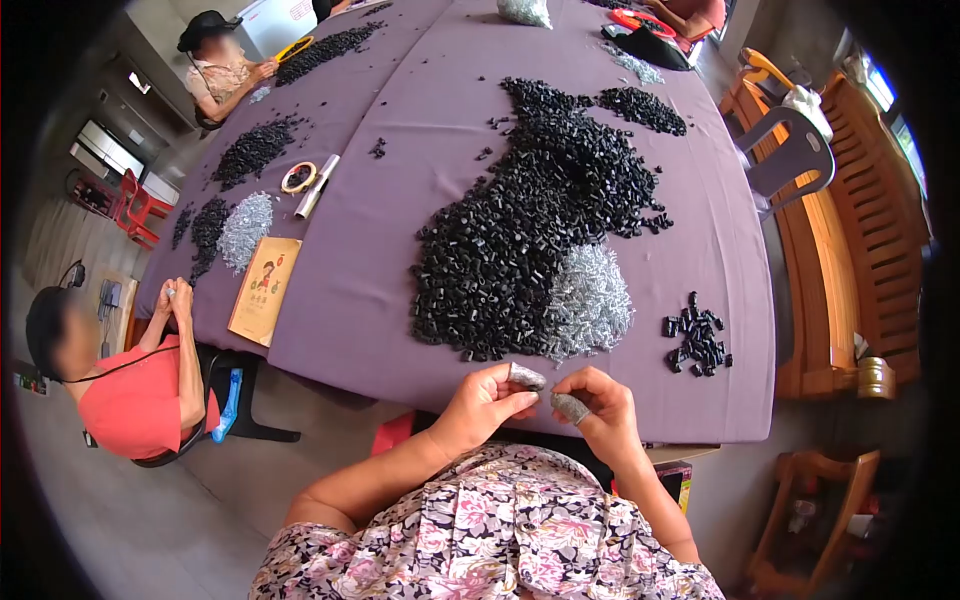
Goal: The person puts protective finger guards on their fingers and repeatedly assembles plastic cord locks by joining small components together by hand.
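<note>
My left hand [484,408] is pinched closed in front of the table's near edge, with grey wrapping around the index finger. Close beside it, my right hand [606,418] is also pinched, its thumb covered in the same grey wrapping. The fingertips almost meet; whatever they hold is too small to make out. Just beyond lies a large heap of small black parts [480,265]. A pile of shiny silver pieces [590,305] sits against its near right side. A smaller group of black parts [697,338] lies farther right.
A purple cloth [350,290] covers the table. On its left are a yellow booklet [265,290], a tape roll [298,178] and more piles. A person in a red top [145,400] sits left; others sit farther off. A wooden bench [850,250] and grey chair [800,150] stand right.
</note>
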### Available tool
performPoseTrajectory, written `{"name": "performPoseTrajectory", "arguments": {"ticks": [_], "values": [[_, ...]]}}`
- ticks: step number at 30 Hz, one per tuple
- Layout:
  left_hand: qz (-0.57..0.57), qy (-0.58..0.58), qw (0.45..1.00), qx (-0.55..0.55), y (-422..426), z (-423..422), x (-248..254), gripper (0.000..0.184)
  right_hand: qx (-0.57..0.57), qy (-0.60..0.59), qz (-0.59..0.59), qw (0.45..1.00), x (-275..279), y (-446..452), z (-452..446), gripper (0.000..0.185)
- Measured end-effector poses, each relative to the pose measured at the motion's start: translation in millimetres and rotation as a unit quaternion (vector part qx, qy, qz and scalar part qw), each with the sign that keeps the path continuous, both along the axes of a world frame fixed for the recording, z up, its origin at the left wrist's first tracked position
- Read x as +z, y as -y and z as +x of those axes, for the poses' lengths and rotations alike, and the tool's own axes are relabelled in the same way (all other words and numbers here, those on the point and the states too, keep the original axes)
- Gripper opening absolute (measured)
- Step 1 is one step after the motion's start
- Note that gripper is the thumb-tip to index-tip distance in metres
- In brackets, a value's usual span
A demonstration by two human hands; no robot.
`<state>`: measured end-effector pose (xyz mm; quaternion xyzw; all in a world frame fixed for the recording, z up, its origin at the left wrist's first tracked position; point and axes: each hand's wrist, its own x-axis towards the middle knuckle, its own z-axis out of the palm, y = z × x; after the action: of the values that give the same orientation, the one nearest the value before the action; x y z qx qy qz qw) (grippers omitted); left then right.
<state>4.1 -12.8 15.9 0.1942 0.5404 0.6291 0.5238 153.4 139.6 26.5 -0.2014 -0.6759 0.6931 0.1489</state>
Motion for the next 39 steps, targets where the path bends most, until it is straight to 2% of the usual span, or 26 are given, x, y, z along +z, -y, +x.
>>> {"name": "performPoseTrajectory", "arguments": {"ticks": [3,6,23,26,32,35,39], "values": [[0.04,-0.146,0.988,0.013,-1,1,-13,0.022,0.011,0.014,-0.024,1.0,4,4,0,0.008],[0.045,-0.041,0.998,0.022,-3,3,-1,0.022,0.03,0.03,-0.029,0.999,4,2,-1,0.012],[-0.025,0.028,0.999,-0.025,-2,1,0,0.021,0.028,0.019,-0.072,0.997,-2,1,-2,0.015],[-0.033,0.004,0.998,-0.044,-1,3,-4,0.021,0.02,0.025,0.004,0.999,-7,1,-2,0.012],[-0.064,-0.038,0.995,-0.064,1,7,-10,0.013,0.041,0.024,0.14,0.989,2,1,-7,0.019],[-0.078,-0.011,0.994,-0.075,0,2,-6,0.014,0.046,0.022,0.173,0.984,5,-1,-8,0.022],[-0.066,0.029,0.995,-0.062,1,2,-3,0.016,0.04,0.032,0.139,0.989,12,-2,-10,0.023]]}}
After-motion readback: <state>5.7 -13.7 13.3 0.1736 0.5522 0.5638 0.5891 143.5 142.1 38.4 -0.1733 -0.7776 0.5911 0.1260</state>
